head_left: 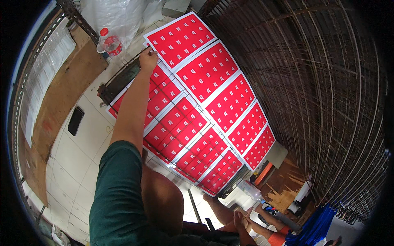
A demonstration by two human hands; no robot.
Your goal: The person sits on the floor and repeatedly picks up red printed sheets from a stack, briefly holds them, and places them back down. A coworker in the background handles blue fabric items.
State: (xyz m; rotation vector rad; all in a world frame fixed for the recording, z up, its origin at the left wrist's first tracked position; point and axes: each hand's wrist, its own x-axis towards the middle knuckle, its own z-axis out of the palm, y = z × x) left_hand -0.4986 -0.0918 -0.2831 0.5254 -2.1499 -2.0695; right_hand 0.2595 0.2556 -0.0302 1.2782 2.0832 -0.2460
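Observation:
My left hand reaches far forward from a dark green sleeve. Its fingers are closed at the near left corner of a large printed sheet with red panels, white borders and small white marks. That sheet runs away to the right, partly over a wire drying rack. Under the rack's wires lies another printed sheet with the same red panels. My forearm hides part of this lower sheet. My right hand is not in view.
Many raised wire racks lean at the right. A black phone lies on the tiled floor. A red-capped bottle stands at the upper left. Another person's hand and legs are at lower right, near a clear bottle.

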